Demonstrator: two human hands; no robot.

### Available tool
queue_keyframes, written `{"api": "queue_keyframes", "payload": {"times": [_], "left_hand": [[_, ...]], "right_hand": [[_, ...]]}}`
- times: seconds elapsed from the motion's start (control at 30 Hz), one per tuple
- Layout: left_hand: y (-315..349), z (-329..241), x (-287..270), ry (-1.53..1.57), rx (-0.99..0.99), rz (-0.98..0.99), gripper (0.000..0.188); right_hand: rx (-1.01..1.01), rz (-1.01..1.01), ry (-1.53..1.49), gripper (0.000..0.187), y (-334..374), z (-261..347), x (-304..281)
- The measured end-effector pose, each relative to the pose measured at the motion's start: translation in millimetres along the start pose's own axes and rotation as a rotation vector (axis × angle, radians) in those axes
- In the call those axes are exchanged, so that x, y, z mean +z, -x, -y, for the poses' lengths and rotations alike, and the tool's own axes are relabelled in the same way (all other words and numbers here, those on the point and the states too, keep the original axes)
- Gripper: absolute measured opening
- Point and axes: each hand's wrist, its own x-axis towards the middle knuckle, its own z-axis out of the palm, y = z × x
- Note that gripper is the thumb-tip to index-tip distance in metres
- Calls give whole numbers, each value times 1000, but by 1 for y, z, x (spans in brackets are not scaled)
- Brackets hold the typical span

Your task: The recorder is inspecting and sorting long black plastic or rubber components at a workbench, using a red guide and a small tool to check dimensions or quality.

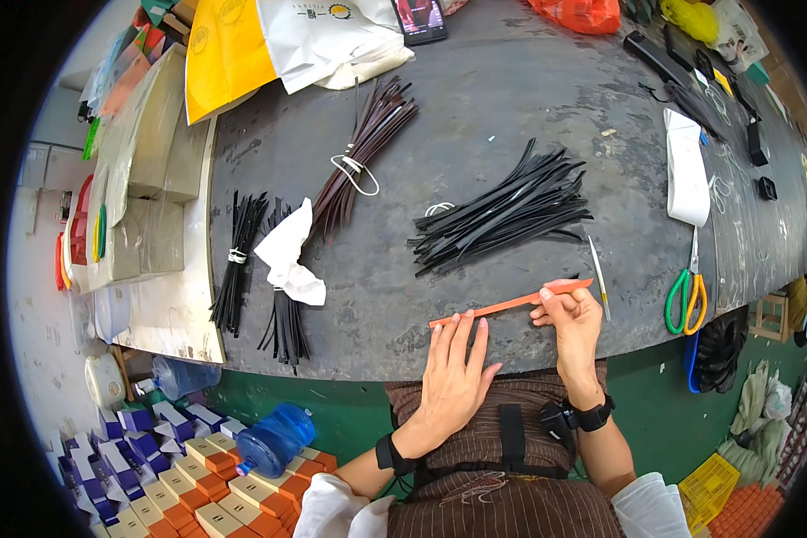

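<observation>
A narrow orange strip [511, 303] lies slantwise near the front edge of the dark table. My left hand [450, 384] rests its outstretched fingertips along the strip's left part, with the thumb apart. Toward the strip's right end, my right hand [574, 327] pinches it between thumb and fingers. Just beyond the strip spreads a loose pile of black strips [502, 215]. To the right of my right hand lies a slim white pen-like tool [597, 269] with a yellowish lower end.
Tied bundles of brown strips [354, 170] and black strips [238, 260] lie left, beside a crumpled white cloth [291, 260]. Green-and-orange scissors [688, 300] and a white paper strip [686, 170] are at right. Bags [229, 54] and a phone [419, 20] sit at the back.
</observation>
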Motion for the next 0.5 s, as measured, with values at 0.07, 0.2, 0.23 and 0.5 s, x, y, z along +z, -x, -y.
{"api": "queue_keyframes", "payload": {"times": [0.07,0.2,0.23,0.5], "left_hand": [[0,1,1,-4,-9,7,72],[-1,1,2,-8,-10,21,73],[-1,1,3,-14,-13,24,73],[-2,0,6,-86,-21,57,73]], "right_hand": [[4,-4,9,14,-1,-2,1],[-3,-16,20,14,0,0,-1],[-2,-15,20,14,0,-1,-1],[15,1,28,13,-1,2,-3]]}}
